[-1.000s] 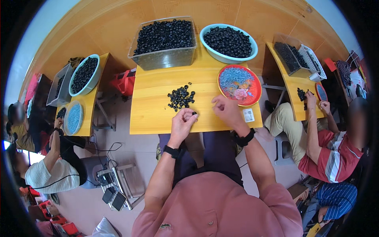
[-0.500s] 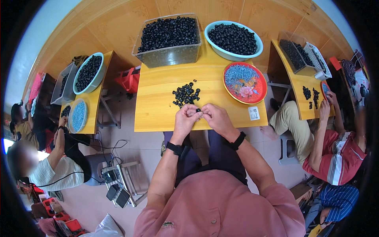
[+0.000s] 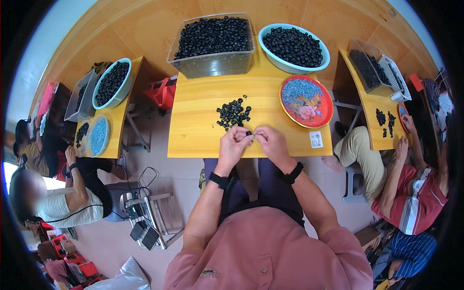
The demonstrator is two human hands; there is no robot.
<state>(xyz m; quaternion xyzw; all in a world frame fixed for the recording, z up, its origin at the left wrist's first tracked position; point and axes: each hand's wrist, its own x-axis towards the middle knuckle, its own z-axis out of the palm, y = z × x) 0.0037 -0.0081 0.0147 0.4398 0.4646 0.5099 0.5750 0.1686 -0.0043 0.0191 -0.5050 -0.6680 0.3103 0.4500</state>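
Over the table's near edge, my left hand [image 3: 233, 146] pinches a small black ring-shaped part [image 3: 249, 133] between thumb and fingertips. Close on its right, my right hand [image 3: 272, 145] has thumb and index finger pressed together; whatever they hold is too small to make out. A loose pile of black ring-shaped parts [image 3: 233, 113] lies just beyond my hands on the yellow table [image 3: 198, 130]. To the right sits a red flowered tray [image 3: 320, 117], with many small bluish translucent pieces [image 3: 300, 91] spread over its far side.
At the back stand a clear plastic bin [image 3: 212, 67] and a light-blue basin [image 3: 285, 66], both full of black parts. A white label [image 3: 316, 139] lies at the right edge. People sit at side tables left [image 3: 72, 198] and right [image 3: 411, 193]; a metal stool [image 3: 157, 217] stands left.
My hands have drawn slightly apart, the black part staying in my left fingers. The whole view has shifted a little. The person on the left has pulled a hand back from the table.
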